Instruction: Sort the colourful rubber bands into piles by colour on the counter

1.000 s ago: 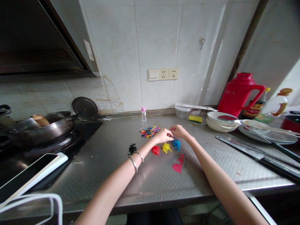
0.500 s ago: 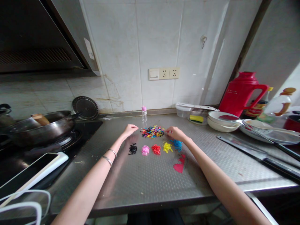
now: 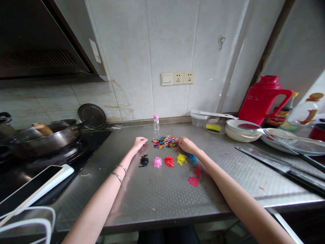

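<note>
A heap of mixed-colour small rubber bands [image 3: 164, 142] lies on the steel counter. At its right edge is my right hand [image 3: 187, 145], thumb and fingers pressed together against the bands; what is between them is too small to tell. My left hand [image 3: 138, 143] hovers just left of the heap in a pinch, its contents hidden. Nearer me sit sorted piles of bands: black [image 3: 144, 160], pink [image 3: 157, 162], red [image 3: 169, 161], yellow [image 3: 181, 158] and blue [image 3: 192, 158], the last partly covered by my right hand. Behind the heap stands a clear bottle with a pink cap [image 3: 156, 122].
A red paper scrap [image 3: 194, 179] lies by my right forearm. On the right are a cleaver [image 3: 264, 159], stacked bowls [image 3: 241, 131], a sponge [image 3: 213, 127] and a red thermos [image 3: 264, 101]. A stove with a wok [image 3: 48, 135] and a phone [image 3: 33, 186] are on the left.
My right hand has shifted slightly left, onto the heap's right edge, and covers more of the blue pile. My left hand has moved a little left and down.
</note>
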Demonstrator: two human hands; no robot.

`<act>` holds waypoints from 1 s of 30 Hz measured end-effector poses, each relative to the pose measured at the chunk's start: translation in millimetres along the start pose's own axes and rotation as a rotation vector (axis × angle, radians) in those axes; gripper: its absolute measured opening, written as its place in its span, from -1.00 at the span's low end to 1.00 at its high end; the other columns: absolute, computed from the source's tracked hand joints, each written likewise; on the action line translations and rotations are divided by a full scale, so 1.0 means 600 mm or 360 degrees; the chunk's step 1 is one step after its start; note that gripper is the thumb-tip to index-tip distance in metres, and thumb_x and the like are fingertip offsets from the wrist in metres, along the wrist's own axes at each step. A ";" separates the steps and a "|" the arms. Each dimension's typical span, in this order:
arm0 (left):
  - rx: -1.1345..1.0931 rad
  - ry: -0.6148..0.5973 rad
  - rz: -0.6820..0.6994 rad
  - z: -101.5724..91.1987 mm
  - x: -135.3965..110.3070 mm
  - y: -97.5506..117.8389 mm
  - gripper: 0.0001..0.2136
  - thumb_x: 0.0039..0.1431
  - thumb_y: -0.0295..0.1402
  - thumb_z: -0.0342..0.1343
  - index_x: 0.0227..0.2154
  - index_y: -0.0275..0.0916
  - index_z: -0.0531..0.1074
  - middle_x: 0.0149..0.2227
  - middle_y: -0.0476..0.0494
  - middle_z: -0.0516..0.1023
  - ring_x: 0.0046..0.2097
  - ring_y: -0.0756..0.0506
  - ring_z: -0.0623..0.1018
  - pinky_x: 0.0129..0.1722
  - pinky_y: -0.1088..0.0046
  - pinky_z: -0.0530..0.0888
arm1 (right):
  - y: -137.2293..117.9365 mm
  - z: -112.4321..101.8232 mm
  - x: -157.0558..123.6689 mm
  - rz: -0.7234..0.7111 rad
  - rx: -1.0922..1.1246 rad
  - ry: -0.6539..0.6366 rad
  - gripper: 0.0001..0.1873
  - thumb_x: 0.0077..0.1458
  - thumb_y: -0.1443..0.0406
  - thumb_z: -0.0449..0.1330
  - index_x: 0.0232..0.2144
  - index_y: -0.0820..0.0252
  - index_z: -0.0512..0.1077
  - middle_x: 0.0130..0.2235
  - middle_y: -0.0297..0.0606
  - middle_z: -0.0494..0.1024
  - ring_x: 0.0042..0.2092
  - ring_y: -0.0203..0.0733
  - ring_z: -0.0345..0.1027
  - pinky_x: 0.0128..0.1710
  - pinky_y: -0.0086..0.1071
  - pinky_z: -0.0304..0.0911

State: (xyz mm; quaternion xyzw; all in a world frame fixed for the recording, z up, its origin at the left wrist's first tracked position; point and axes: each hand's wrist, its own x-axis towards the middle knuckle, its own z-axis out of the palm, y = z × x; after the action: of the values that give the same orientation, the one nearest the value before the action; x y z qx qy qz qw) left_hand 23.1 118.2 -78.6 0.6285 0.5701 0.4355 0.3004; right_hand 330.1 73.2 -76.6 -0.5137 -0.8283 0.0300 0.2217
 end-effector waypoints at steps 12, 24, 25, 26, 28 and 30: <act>0.0031 0.0015 0.0116 -0.001 -0.002 -0.006 -0.76 -0.16 -0.22 0.08 -0.56 -0.34 0.47 -0.66 -0.03 0.38 -0.56 0.03 0.34 -0.53 0.54 0.21 | -0.016 -0.009 0.001 0.0012 0.0079 0.0054 -0.67 0.08 0.37 -0.02 -0.11 0.16 0.39 -0.19 -0.17 0.44 -0.20 -0.27 0.30 -0.20 -0.47 0.16; 0.0007 0.0059 0.0110 -0.001 -0.007 -0.006 -0.78 -0.14 -0.26 0.06 -0.56 -0.34 0.45 -0.66 -0.01 0.36 -0.57 0.04 0.33 -0.55 0.56 0.23 | -0.209 -0.019 0.034 -0.0615 0.0324 -0.0003 -0.63 0.04 0.43 -0.01 -0.10 0.13 0.38 -0.16 -0.18 0.46 -0.15 -0.23 0.31 -0.16 -0.40 0.17; 0.0007 0.0058 0.0115 -0.001 -0.007 -0.006 -0.78 -0.13 -0.26 0.06 -0.56 -0.34 0.45 -0.66 -0.01 0.36 -0.57 0.04 0.33 -0.55 0.56 0.23 | -0.220 -0.013 0.037 -0.0627 0.0301 -0.0016 -0.62 0.03 0.44 -0.01 -0.10 0.13 0.38 -0.18 -0.18 0.47 -0.15 -0.23 0.31 -0.17 -0.40 0.18; 0.0007 0.0055 0.0125 -0.001 -0.007 -0.007 -0.78 -0.13 -0.26 0.06 -0.56 -0.35 0.45 -0.65 -0.02 0.36 -0.57 0.04 0.33 -0.55 0.56 0.23 | -0.230 -0.008 0.039 -0.0645 0.0280 -0.0038 -0.62 0.02 0.45 -0.01 -0.11 0.13 0.38 -0.20 -0.19 0.47 -0.16 -0.23 0.31 -0.19 -0.40 0.18; 0.0010 0.0041 0.0145 -0.001 -0.006 -0.009 -0.79 -0.12 -0.27 0.05 -0.57 -0.35 0.44 -0.65 -0.02 0.37 -0.56 0.04 0.33 -0.55 0.57 0.23 | -0.244 0.003 0.044 -0.0694 0.0253 -0.0084 -0.60 0.00 0.47 -0.01 -0.11 0.13 0.39 -0.22 -0.20 0.48 -0.17 -0.23 0.32 -0.20 -0.41 0.19; 0.0007 0.0027 0.0168 -0.001 -0.005 -0.010 -0.80 -0.12 -0.29 0.05 -0.57 -0.35 0.44 -0.65 -0.03 0.37 -0.56 0.04 0.33 -0.54 0.57 0.24 | -0.254 0.013 0.048 -0.0730 0.0248 -0.0120 -0.59 -0.02 0.49 -0.01 -0.12 0.13 0.39 -0.21 -0.20 0.48 -0.17 -0.24 0.32 -0.21 -0.43 0.19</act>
State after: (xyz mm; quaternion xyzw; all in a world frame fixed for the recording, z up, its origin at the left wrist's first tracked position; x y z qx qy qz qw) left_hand 19.9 116.6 -84.2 0.6546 0.5398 0.4549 0.2707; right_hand 188.5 27.6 -31.7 -0.2922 -0.9260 0.0619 0.2308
